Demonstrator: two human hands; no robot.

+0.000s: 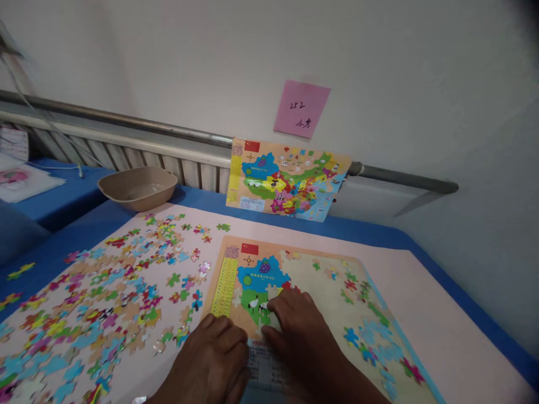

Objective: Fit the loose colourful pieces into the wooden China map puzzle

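Note:
A partly filled jigsaw puzzle board (328, 297) lies on the table in front of me. Its left side shows a blue and a green map area, with a pale gap beside the green. My right hand (301, 331) is over this area, thumb and forefinger closing on a puzzle piece (264, 320) at the green part's edge; the fingers partly hide it. At the board's lower left border rests my left hand (214, 350), fingers curled; anything under them is hidden. Loose blue pieces (379, 339) lie on the board's right side.
Many loose puzzle pieces (105, 303) cover the pink sheet to the left. A beige plastic basin (138, 191) stands at the back left. A finished map picture (290, 179) leans against the metal rail (404, 177), below a pink note (302, 108) on the wall.

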